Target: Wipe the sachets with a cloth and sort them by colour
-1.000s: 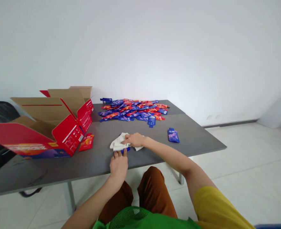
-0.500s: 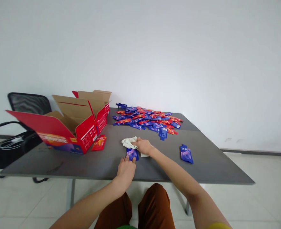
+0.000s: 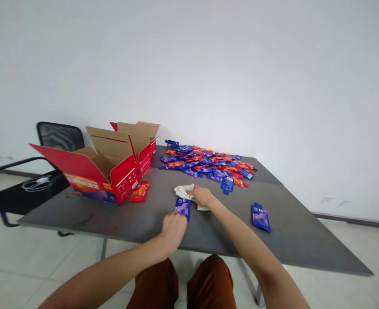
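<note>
My left hand (image 3: 174, 229) is shut on the lower end of a blue and purple sachet (image 3: 183, 208), which stands out from its fingers towards the far side of the table. My right hand (image 3: 203, 196) grips a crumpled white cloth (image 3: 185, 192) just beyond and to the right of that sachet. The cloth lies bunched on the grey table (image 3: 118, 219), partly hidden by my right hand. The two hands are close together but not touching.
A large pile of blue and red sachets (image 3: 207, 164) lies at the far end. A blue sachet (image 3: 261, 218) lies alone at right, and a red one (image 3: 139, 192) sits beside an open red cardboard box (image 3: 121, 168). A black mesh chair (image 3: 60, 137) stands left.
The blue sachet has come out from the cloth and now shows whole above my left hand. My view has turned, shifting the table rightwards in the picture.
</note>
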`<state>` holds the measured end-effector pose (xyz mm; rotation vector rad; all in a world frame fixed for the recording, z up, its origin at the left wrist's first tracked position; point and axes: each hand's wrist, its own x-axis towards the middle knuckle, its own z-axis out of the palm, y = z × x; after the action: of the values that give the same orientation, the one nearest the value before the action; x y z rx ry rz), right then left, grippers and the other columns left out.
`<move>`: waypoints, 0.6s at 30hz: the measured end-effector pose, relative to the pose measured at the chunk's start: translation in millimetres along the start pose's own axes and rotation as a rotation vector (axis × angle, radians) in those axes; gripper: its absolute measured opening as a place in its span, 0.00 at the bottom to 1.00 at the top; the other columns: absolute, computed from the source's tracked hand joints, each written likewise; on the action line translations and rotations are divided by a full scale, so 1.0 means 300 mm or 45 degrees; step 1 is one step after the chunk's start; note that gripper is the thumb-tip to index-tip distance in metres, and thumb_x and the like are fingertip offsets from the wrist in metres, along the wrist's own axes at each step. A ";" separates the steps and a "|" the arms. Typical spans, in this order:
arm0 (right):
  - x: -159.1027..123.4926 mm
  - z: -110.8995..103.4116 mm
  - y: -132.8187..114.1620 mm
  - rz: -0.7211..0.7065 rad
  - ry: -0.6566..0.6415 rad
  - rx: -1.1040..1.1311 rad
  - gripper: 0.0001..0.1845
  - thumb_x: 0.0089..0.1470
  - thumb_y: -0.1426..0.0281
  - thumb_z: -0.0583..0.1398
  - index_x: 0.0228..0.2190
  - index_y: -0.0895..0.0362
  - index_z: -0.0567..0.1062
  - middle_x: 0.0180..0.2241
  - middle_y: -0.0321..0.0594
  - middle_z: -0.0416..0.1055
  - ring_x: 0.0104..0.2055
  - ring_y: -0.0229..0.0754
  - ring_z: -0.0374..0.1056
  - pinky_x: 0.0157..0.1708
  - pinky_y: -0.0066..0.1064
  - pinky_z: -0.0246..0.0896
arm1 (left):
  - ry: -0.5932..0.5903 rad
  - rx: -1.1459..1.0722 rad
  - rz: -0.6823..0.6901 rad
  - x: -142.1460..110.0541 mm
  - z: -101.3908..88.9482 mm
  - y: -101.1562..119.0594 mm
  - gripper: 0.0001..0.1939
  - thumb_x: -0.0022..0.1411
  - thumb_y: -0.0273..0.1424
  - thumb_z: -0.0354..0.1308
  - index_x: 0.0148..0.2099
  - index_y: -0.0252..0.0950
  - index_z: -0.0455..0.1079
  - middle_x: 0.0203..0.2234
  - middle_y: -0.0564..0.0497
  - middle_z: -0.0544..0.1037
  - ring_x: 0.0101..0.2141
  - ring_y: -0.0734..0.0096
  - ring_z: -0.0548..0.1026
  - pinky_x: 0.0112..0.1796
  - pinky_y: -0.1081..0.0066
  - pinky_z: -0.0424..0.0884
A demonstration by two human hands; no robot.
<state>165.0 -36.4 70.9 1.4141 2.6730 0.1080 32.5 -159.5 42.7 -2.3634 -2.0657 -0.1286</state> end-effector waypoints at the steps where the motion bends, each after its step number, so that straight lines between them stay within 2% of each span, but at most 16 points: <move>1: -0.004 -0.004 0.021 0.016 0.004 0.001 0.26 0.57 0.72 0.51 0.55 0.39 0.64 0.49 0.43 0.65 0.43 0.47 0.69 0.39 0.35 0.63 | 0.006 -0.026 -0.033 0.012 -0.014 -0.009 0.16 0.58 0.19 0.45 0.40 0.27 0.74 0.36 0.34 0.77 0.37 0.57 0.76 0.37 0.63 0.70; 4: -0.057 -0.006 0.084 0.043 0.070 0.011 0.29 0.56 0.75 0.50 0.56 0.39 0.63 0.47 0.43 0.65 0.44 0.46 0.69 0.40 0.33 0.62 | 0.103 -0.045 -0.104 0.037 -0.030 -0.016 0.15 0.58 0.28 0.48 0.43 0.27 0.72 0.34 0.37 0.77 0.36 0.56 0.76 0.37 0.62 0.70; 7: -0.144 0.010 0.123 0.045 0.174 0.039 0.32 0.55 0.77 0.50 0.57 0.39 0.61 0.47 0.41 0.64 0.44 0.44 0.68 0.40 0.31 0.60 | 0.156 -0.032 -0.117 0.039 -0.010 0.013 0.25 0.57 0.36 0.51 0.51 0.22 0.67 0.38 0.31 0.75 0.39 0.50 0.75 0.38 0.60 0.70; 10: -0.237 0.035 0.117 0.018 0.247 0.115 0.33 0.54 0.78 0.50 0.58 0.40 0.60 0.47 0.40 0.64 0.43 0.42 0.67 0.39 0.29 0.59 | 0.126 0.006 -0.115 0.036 0.022 0.050 0.32 0.56 0.34 0.51 0.57 0.13 0.60 0.39 0.24 0.73 0.41 0.46 0.74 0.38 0.59 0.70; 13: -0.311 0.060 0.077 -0.071 0.304 0.262 0.30 0.55 0.75 0.51 0.57 0.41 0.61 0.46 0.38 0.63 0.42 0.41 0.66 0.39 0.28 0.59 | 0.112 -0.021 -0.145 0.056 0.038 0.051 0.28 0.58 0.26 0.46 0.57 0.10 0.59 0.34 0.24 0.74 0.37 0.46 0.76 0.36 0.58 0.70; 16: -0.346 0.078 0.032 -0.237 0.338 0.459 0.27 0.54 0.75 0.52 0.54 0.44 0.65 0.44 0.37 0.64 0.42 0.40 0.65 0.40 0.27 0.58 | 0.135 -0.169 -0.195 0.102 0.024 0.002 0.22 0.61 0.25 0.42 0.53 0.17 0.64 0.32 0.28 0.76 0.37 0.49 0.77 0.38 0.58 0.70; 18: -0.346 0.083 0.003 -0.337 0.381 0.614 0.25 0.52 0.77 0.52 0.51 0.47 0.68 0.41 0.37 0.65 0.43 0.39 0.64 0.42 0.27 0.57 | 0.136 -0.425 -0.207 0.132 -0.001 -0.044 0.18 0.60 0.27 0.46 0.50 0.24 0.67 0.33 0.32 0.77 0.38 0.51 0.77 0.39 0.59 0.71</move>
<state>226.9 -121.4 53.4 1.2035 3.2669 -0.4074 24.6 -118.6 44.9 -2.2833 -2.3372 -0.6324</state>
